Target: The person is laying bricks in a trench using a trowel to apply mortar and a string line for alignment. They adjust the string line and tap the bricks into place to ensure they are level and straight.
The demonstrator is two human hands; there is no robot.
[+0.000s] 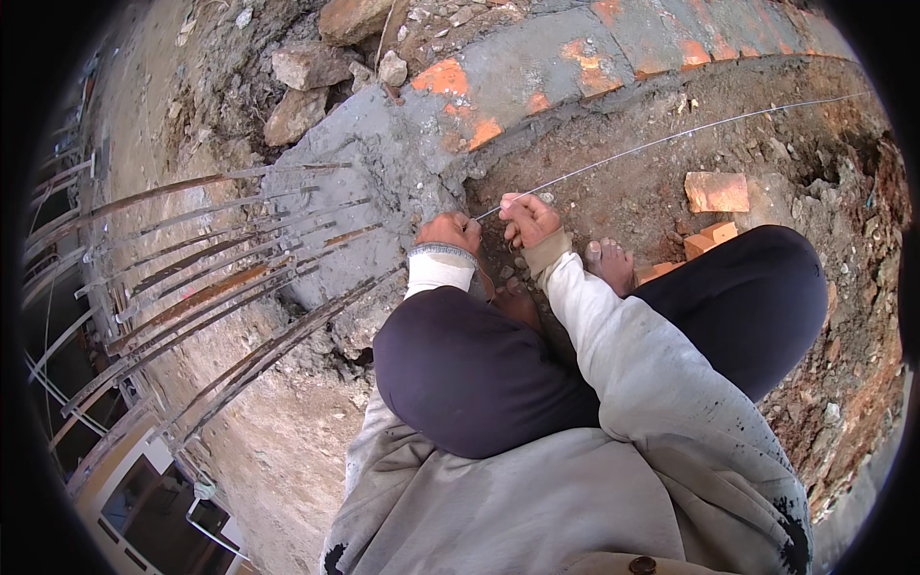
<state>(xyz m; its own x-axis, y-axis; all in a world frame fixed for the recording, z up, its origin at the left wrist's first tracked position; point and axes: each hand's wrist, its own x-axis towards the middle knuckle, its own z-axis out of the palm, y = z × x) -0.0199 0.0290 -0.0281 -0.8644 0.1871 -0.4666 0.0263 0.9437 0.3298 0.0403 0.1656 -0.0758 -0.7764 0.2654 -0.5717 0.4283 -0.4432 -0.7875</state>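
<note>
I squat on bare feet above the soil, both hands at a thin pale string (671,134) that runs off taut to the upper right. My left hand (448,232) is closed on the string's near end, beside the rough grey mortar (383,153). Just right of it my right hand (529,218) pinches the string between thumb and fingers. An orange-brown strand hangs below my left hand.
Rusty rebar (211,297) sticks out of the mortar on the left, above a drop. A mortar-smeared brick course (585,48) curves along the top. Rocks (297,115) lie upper left, loose bricks (714,192) at my right beside my knee.
</note>
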